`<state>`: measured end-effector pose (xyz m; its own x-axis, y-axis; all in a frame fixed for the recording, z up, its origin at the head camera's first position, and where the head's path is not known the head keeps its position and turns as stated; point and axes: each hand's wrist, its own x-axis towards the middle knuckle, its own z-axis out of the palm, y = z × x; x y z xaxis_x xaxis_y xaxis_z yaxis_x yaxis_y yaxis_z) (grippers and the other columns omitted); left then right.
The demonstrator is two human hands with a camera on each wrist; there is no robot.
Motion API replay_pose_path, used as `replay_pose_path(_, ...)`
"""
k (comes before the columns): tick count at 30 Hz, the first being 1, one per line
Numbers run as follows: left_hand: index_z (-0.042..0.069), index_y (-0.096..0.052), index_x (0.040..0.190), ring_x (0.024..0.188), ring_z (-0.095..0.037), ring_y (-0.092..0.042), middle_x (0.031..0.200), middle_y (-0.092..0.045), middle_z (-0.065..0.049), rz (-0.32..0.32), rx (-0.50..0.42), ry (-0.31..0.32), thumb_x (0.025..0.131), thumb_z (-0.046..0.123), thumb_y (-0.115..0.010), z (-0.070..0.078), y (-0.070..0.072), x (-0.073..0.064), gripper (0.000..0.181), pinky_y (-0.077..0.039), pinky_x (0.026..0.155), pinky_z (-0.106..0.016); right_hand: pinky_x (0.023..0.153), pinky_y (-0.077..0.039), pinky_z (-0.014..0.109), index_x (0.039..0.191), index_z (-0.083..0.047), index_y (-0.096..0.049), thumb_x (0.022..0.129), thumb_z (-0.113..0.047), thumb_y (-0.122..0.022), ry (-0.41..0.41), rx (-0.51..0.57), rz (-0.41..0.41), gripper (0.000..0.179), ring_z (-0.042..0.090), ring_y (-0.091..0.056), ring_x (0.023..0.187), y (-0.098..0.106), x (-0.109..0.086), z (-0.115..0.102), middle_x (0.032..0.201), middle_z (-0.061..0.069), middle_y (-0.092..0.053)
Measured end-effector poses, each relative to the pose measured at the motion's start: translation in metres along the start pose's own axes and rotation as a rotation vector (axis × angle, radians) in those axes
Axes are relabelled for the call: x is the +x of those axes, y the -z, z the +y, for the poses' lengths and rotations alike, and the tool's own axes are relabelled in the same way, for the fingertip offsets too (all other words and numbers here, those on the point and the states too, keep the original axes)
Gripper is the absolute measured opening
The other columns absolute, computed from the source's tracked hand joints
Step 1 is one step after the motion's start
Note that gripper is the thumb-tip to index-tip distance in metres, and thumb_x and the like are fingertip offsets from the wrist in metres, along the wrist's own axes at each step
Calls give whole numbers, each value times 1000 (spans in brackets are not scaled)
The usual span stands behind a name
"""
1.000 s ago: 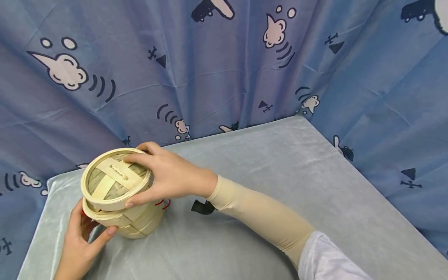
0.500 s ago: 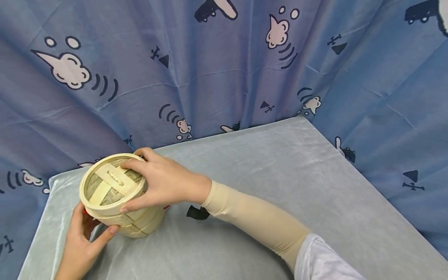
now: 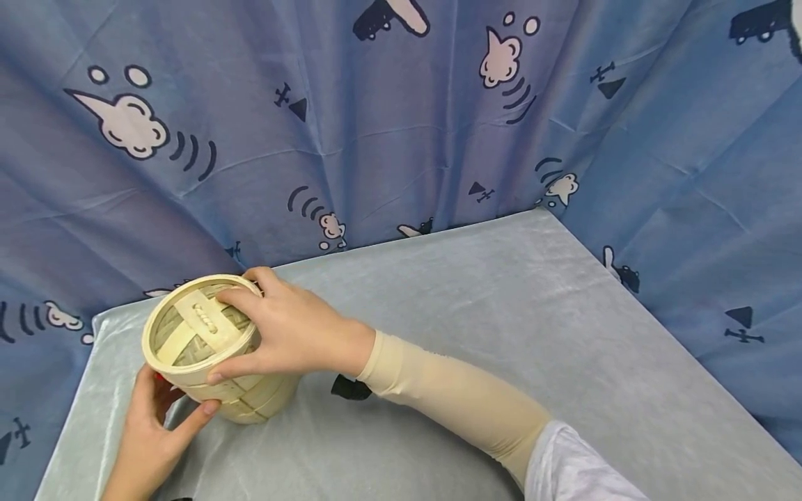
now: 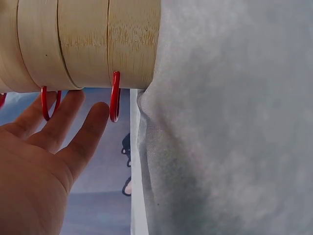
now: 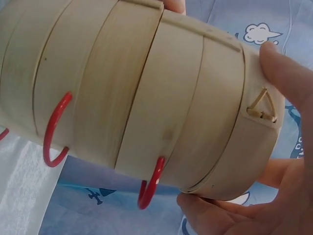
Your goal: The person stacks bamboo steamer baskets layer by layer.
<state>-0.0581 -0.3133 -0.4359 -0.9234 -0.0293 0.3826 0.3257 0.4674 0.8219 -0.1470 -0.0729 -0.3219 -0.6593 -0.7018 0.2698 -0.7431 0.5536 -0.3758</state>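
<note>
A stack of pale bamboo steamer baskets (image 3: 260, 403) stands at the left of the table in the head view. On top sits its round woven lid (image 3: 207, 332), with crossed strips and a small twisted loop. My right hand (image 3: 297, 330) grips the lid's rim, thumb at the front and fingers across the top and far side. Lower down, my left hand (image 3: 153, 431) holds the stack's left side, thumb in front and fingers behind. Red rings (image 5: 152, 183) hang from the basket walls in both wrist views. The right wrist view shows the lid lying flush on the stack.
A grey velvety cloth covers the table (image 3: 501, 299). Behind and to the right hangs a blue patterned curtain (image 3: 388, 139). A small black object (image 3: 351, 387) lies under my right wrist, and a dark sliver (image 3: 182, 499) shows at the bottom edge.
The lid, tilted and partly off the top basket earlier, has come down level onto the stack with my right hand. My left hand keeps its hold on the side.
</note>
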Motion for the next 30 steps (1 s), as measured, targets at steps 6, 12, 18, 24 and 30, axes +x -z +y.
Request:
replay_pose_path(6,8,-32,153,113,-12,-55,133,-48,-8,-8,-2,14,67,-21,-78,0,0,1,102,-43,92,-16,85,-50,25,147,-21,-46,74,-80,-63,28,-43,8,95,11,-52,110,1,-5,-2,139,4,-41)
replay_pose_path(12,13,-30,154,113,-13,-55,136,-47,-9,-8,-37,26,66,-22,-77,1,0,1,105,-43,93,-17,94,-45,20,147,-15,-48,83,-71,-62,57,10,6,86,9,-49,117,4,-12,2,143,4,-40)
replay_pose_path(18,15,-25,156,112,-15,-55,139,-44,-10,13,-60,34,63,-27,-76,2,-1,1,114,-44,93,-18,80,-43,9,141,-7,-54,91,-55,-63,104,134,46,70,0,-54,91,6,-18,9,141,5,-41)
replay_pose_path(24,16,-24,157,113,-14,-55,140,-43,-8,9,-40,9,63,-26,-77,3,-1,1,115,-44,91,-17,76,-40,6,133,-7,-62,94,-44,-63,174,132,122,54,-4,-50,79,4,-23,15,134,9,-45)
replay_pose_path(30,12,-23,156,112,-12,-55,138,-43,-7,-2,3,-9,64,-23,-78,2,-1,-1,113,-44,89,-14,74,-40,7,125,-10,-66,93,-40,-67,207,164,191,44,0,-50,76,-3,-28,16,129,8,-46)
